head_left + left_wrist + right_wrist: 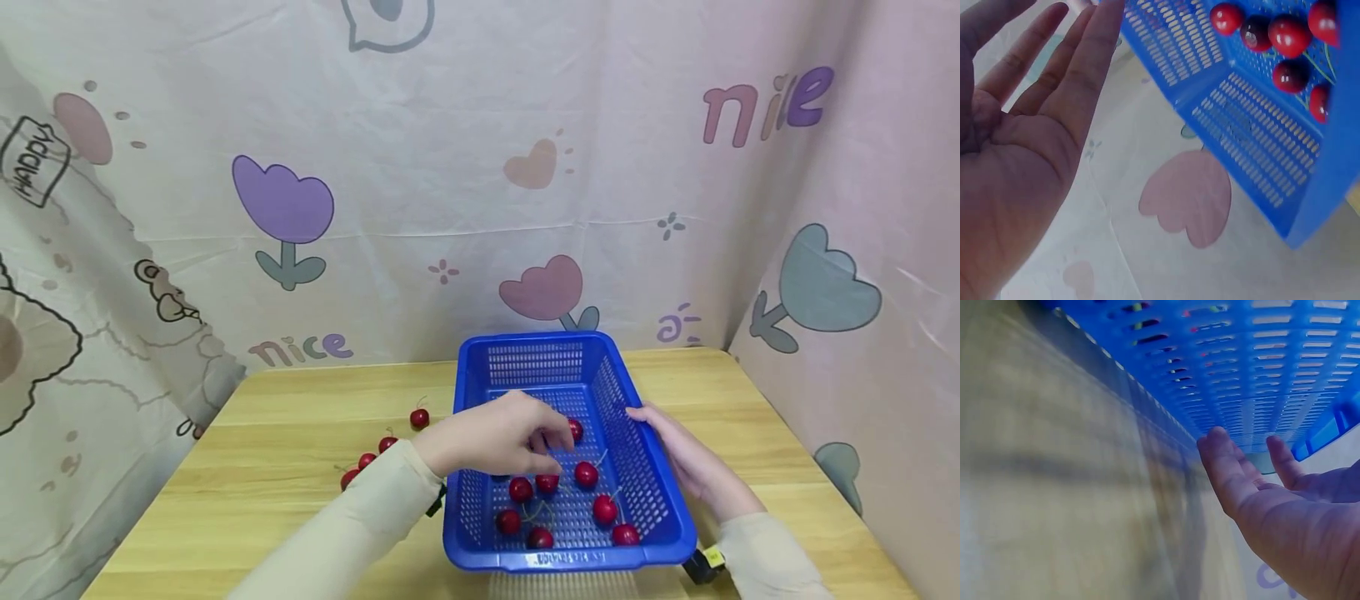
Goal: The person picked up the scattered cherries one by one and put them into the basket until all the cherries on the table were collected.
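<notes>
A blue plastic basket [570, 558] stands on the table with several red, stemmed cherries [586, 474] inside. My left hand [513, 433] hovers over the basket, bent down at the wrist above the cherries. In the left wrist view its fingers [1082, 81] are extended and apart, with nothing seen between them. My right hand [693, 458] holds the basket's right side, its thumb at the rim. From the right wrist view, that hand [1297, 512] has its fingers against the slotted outer wall [1241, 381]. The left forearm and hand hide part of the basket's inside.
Several loose cherries [367, 461] lie on the wooden table [285, 417] left of the basket, partly behind the left sleeve [360, 533]. A printed cloth [420, 167] hangs behind the table and along both sides.
</notes>
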{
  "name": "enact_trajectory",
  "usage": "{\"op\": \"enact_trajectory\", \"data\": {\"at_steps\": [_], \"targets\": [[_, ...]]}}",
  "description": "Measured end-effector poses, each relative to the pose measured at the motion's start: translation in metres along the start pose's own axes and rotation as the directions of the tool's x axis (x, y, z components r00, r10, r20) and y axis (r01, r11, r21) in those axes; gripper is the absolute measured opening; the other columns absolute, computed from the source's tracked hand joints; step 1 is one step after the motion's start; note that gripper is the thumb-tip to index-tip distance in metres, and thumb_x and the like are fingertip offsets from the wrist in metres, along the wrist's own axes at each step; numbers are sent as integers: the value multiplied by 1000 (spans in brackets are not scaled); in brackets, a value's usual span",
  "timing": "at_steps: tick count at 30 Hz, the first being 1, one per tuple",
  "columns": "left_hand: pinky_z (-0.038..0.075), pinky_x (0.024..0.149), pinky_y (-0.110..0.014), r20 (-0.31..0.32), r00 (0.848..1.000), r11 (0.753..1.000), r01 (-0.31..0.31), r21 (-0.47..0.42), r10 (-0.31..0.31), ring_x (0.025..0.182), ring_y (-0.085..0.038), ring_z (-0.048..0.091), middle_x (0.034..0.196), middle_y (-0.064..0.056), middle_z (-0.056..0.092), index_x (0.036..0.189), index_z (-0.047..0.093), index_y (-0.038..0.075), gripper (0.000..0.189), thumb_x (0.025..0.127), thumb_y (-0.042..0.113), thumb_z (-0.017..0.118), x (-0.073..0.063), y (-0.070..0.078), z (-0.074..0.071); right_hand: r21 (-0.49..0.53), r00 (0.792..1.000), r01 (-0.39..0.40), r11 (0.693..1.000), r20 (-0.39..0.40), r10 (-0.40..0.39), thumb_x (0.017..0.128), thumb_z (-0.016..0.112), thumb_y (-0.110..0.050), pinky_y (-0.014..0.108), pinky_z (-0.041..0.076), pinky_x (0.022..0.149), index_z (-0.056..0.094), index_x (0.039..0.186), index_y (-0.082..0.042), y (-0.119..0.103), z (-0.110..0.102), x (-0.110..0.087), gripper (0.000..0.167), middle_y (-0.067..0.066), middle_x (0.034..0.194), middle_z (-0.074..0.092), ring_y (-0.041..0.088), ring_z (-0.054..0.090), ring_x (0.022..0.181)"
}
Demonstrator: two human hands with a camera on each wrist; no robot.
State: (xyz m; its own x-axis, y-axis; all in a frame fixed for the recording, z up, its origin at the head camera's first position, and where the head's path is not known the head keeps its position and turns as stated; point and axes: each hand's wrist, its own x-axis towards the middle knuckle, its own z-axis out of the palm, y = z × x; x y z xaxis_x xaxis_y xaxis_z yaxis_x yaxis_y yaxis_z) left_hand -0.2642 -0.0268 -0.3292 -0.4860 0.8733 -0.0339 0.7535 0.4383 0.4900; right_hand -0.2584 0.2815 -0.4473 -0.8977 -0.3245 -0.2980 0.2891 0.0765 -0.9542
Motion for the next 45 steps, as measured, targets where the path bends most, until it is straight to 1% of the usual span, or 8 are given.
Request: {"op": "enact_trajectory", "data": {"at_steps": [10, 15, 20, 26, 31, 33, 39, 45], "targets": [[59, 79, -15, -106, 994, 997, -5, -74, -3, 86, 3, 68, 109, 1, 80, 114, 79, 14, 16, 99, 18, 78, -31, -16, -11, 1, 997, -72, 997, -14, 72, 109, 34, -70, 60, 60, 102, -4, 173, -17, -8, -1, 11, 92, 35, 166, 34, 43, 65, 134], [62, 81, -19, -153, 988, 993, -20, -114, 2, 87, 2, 71, 108, 0, 81, 112, 80, 14, 12, 100, 15, 77, -47, -25, -17, 7, 995, -98, 995, -12, 98, 109, 35, -68, 59, 61, 101, -4, 172, -14, -9, -2, 12, 92, 35, 164, 36, 37, 70, 126], [63, 82, -20, -220, 974, 992, 24, -121, -51, 95, -6, 74, 112, -3, 81, 116, 79, 12, 16, 100, 15, 76, -67, -40, -24, 21, 994, -108, 994, 6, 108, 110, 36, -65, 58, 61, 102, -4, 172, -14, -9, -1, 11, 90, 35, 163, 38, 32, 71, 121], [62, 79, -21, -313, 934, 985, 150, -89, -171, 94, -9, 74, 108, 0, 80, 115, 78, 13, 14, 101, 16, 75, -97, -67, -26, 23, 995, -103, 994, 13, 103, 110, 35, -65, 59, 61, 102, -4, 172, -14, -9, -2, 10, 89, 34, 162, 39, 32, 71, 122], [66, 86, -36, -345, 905, 968, 241, -69, -250, 95, -12, 75, 107, 0, 80, 113, 78, 14, 13, 100, 16, 76, -124, -90, -22, 20, 995, -97, 995, 26, 97, 110, 34, -66, 59, 60, 104, -5, 172, -13, -9, -3, 11, 90, 33, 162, 39, 32, 70, 123], [66, 88, -42, -351, 890, 955, 288, -63, -292, 95, -14, 76, 109, -2, 80, 113, 78, 13, 14, 99, 15, 76, -133, -97, -19, 19, 995, -98, 995, 23, 98, 110, 34, -66, 58, 60, 104, -4, 172, -13, -10, -2, 11, 90, 33, 162, 39, 31, 70, 123], [66, 81, -37, -350, 839, 901, 432, -35, -416, 91, -14, 74, 107, -6, 79, 113, 77, 9, 18, 95, 10, 79, -156, -112, -6, 19, 995, -102, 995, 6, 102, 110, 35, -65, 58, 60, 103, -3, 172, -13, -11, -1, 11, 89, 33, 162, 39, 31, 70, 122], [62, 76, -32, -351, 801, 865, 497, -61, -485, 86, -11, 68, 97, -3, 78, 99, 79, 9, 18, 86, -2, 82, -178, -124, 13, 10, 995, -96, 995, 10, 96, 110, 34, -65, 58, 60, 104, -3, 172, -14, -11, 1, 13, 89, 33, 162, 38, 31, 70, 123]]}}
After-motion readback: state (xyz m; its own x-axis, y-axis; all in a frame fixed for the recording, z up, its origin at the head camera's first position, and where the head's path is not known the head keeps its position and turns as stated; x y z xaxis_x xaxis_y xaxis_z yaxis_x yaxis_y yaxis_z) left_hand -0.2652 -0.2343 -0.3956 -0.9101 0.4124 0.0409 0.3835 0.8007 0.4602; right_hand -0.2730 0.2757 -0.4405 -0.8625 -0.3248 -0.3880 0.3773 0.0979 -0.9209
